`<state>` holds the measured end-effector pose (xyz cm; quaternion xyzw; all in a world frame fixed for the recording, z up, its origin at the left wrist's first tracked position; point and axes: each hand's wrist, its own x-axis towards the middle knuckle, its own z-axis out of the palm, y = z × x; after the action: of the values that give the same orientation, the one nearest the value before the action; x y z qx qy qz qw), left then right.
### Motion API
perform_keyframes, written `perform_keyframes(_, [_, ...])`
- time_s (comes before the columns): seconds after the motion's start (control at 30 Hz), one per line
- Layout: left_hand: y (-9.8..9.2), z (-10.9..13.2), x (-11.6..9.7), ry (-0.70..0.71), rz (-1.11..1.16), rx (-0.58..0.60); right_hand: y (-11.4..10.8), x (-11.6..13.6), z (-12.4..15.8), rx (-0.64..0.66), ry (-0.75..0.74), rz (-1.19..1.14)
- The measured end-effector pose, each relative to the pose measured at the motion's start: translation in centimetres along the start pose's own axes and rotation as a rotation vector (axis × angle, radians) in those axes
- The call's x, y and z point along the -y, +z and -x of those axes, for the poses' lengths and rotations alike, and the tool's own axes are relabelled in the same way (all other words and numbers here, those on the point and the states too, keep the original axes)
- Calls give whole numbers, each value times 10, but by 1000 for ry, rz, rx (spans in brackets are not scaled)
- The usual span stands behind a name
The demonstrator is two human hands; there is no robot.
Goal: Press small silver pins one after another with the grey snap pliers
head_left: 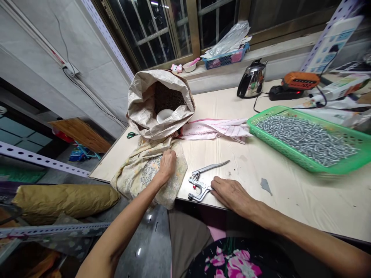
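Facing scissors [131, 135], sack [139, 101] with bowl [164, 115] inside, basket [344, 166] of metal pieces [307, 139]. Curling left hand [167, 165] over cloth [127, 173], right hand [232, 194] over pliers [210, 167], leaving finger grip unclear.

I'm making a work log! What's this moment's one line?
left hand: at patterned cloth, beside small metal pieces | right hand: touching pliers | far right: green basket holding many metal pins

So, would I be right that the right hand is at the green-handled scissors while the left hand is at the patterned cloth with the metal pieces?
Not quite: the head view shows the right hand at the silver pliers, not the scissors; the left hand is at the patterned cloth with the metal pieces.
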<state>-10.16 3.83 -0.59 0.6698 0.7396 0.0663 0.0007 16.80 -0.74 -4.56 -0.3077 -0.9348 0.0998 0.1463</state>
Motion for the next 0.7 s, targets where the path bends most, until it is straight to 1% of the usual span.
perform_keyframes(0.07, [-9, 8, -4, -8, 133, -13, 1, 0, 0, -5, -14, 10])
perform_keyframes(0.13, [-17, 24, -10, -42, 363, -1, 3, 0, 1, -39, -38, 42])
perform_keyframes(0.2, [-24, 45, -17, -98, 614, 87, 5, 1, 3, -110, -74, 84])
perform_keyframes(0.27, [-27, 66, -23, -178, 833, 217, 5, 4, 6, -199, -118, 122])
perform_keyframes(0.33, [-28, 85, -28, -253, 981, 306, 2, 7, 8, -268, -160, 150])
perform_keyframes(0.4, [-25, 99, -31, -296, 1026, 319, -3, 10, 9, -304, -185, 180])
perform_keyframes(0.5, [-18, 110, -33, -332, 1000, 308, -10, 13, 10, -324, -186, 221])
perform_keyframes(0.57, [-14, 112, -34, -341, 978, 307, -13, 13, 9, -314, -184, 245])
perform_keyframes(0.7, [-9, 109, -34, -287, 894, 317, -15, 13, 10, -275, -194, 266])
